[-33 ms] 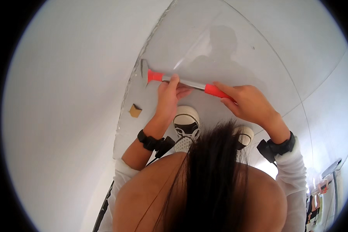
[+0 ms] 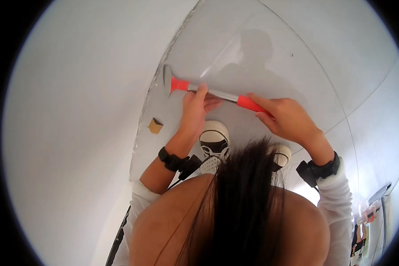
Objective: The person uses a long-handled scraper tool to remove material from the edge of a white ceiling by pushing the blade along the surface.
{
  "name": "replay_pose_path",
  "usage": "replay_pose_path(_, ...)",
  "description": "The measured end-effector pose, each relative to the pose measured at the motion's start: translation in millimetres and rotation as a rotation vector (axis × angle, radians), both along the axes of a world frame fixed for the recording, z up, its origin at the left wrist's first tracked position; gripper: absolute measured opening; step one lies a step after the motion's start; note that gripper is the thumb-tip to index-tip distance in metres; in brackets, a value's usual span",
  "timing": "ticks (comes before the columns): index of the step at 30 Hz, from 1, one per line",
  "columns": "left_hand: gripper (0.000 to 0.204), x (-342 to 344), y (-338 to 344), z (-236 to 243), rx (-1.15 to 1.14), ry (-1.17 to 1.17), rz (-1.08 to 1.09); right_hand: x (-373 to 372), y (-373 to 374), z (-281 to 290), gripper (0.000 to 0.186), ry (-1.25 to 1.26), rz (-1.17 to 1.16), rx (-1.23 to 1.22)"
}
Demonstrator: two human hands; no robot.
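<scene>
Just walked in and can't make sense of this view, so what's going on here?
A person, seen from above, holds a long scraper with a metal blade and an orange-red grip in both hands. The left hand presses on the shaft near the blade; the right hand grips the handle end. The blade sits where the white wall meets the pale floor. A small tan block lies on the floor close by.

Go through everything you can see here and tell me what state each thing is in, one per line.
scraper: held level in both hands, metal blade end at the base of the wall
left hand: closed on the scraper's metal shaft
right hand: closed on the orange grip
small cardboard box: on the floor near the wall, untouched
shoes: planted on the floor, laced
wrist bands: strapped on both wrists
</scene>
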State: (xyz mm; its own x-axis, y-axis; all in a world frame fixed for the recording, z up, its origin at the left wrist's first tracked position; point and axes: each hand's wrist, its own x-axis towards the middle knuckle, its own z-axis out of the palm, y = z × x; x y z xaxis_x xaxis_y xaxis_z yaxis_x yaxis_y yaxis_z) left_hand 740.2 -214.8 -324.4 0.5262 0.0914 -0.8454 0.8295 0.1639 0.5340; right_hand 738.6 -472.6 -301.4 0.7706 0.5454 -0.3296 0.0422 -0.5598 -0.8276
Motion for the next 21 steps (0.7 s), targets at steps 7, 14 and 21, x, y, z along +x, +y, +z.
replay_pose_path(7, 0.04, -7, 5, 0, 0.015, 0.018, 0.005, 5, 4, 4, 0.04, 0.043, 0.013, 0.005)
replay_pose_path(14, 0.036, -6, 11, -4, -0.026, 0.001, 0.019, 3, 8, -3, 0.039, -0.022, 0.075, -0.044)
replay_pose_path(21, 0.037, 4, 2, -3, -0.031, -0.042, -0.014, 2, 3, 1, 0.04, -0.02, 0.005, -0.037)
